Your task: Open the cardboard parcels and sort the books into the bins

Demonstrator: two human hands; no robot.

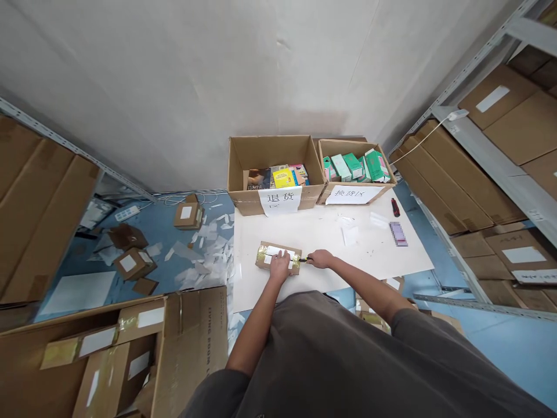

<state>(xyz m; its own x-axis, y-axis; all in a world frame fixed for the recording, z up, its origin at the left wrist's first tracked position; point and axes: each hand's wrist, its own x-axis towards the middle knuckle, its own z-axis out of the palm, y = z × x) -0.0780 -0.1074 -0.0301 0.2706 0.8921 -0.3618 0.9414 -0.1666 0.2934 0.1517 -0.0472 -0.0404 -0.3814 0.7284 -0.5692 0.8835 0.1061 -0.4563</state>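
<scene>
A small taped cardboard box (263,264) with a white label lies on the white table (322,232) in front of me. My left hand (280,266) rests on top of it, fingers stretched out and pressing it down. In my right hand (319,259) is a utility knife (305,259), black and yellow, its tip at the right end of the box where yellowish tape runs. The blade itself is too small to make out. My right fingers are wrapped round the handle.
Behind stand an open carton (243,200) of books and another (321,168) of green boxes, both with paper signs. A red-black tool (395,207) lies at right. A large carton (195,348) of parcels is at lower left. Paper scraps (204,255) litter the floor; shelves (500,151) flank the table.
</scene>
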